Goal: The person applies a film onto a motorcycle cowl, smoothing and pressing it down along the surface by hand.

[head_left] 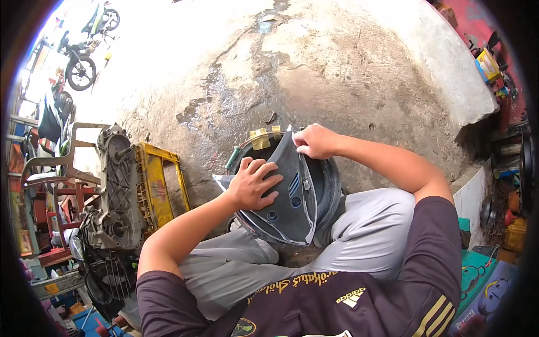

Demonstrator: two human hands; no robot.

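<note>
A dark grey panel [286,185] that looks like a motorcycle fairing, with pale edges, round holes and small blue stripes, rests tilted over a round black tub [331,196] between my knees. My left hand [252,185] lies on the panel's left side with its fingers spread. At the panel's upper right edge, my right hand [317,140] is closed, its fingers pinching the rim. Yellow pieces [260,139] sit along the tub's far rim, and a green stick-like thing [232,158] is beside them. The inside of the tub is mostly hidden by the panel.
A metal engine casing [118,191] and a yellow crate [163,182] stand close on the left, near a chair [64,157]. Wet concrete floor [314,73] stretches ahead. Motorcycles [81,73] are far left. A raised pale ledge [449,73] runs along the right.
</note>
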